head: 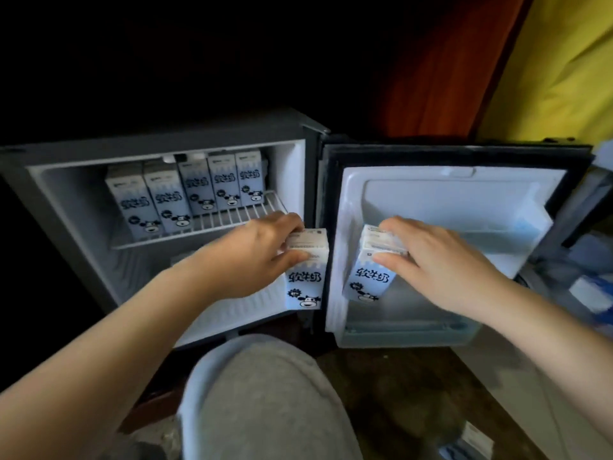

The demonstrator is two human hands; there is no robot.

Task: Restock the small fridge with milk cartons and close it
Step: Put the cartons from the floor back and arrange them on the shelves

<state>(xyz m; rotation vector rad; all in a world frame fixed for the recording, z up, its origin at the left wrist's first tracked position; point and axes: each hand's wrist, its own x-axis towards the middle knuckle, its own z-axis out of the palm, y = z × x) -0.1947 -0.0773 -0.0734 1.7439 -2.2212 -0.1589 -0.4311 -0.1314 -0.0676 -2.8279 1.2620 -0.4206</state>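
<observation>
Your left hand (262,250) grips a milk carton (305,283) before the open fridge (83,227); at its three o'clock, your right hand (444,263) grips a second carton (370,280).

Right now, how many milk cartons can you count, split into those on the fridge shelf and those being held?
Shelf cartons: 5 showing, upright on the wire shelf
Held cartons: 2, left carton in the left grip, right carton in the right grip
Total: 7; blurred packs at the right edge not counted
</observation>
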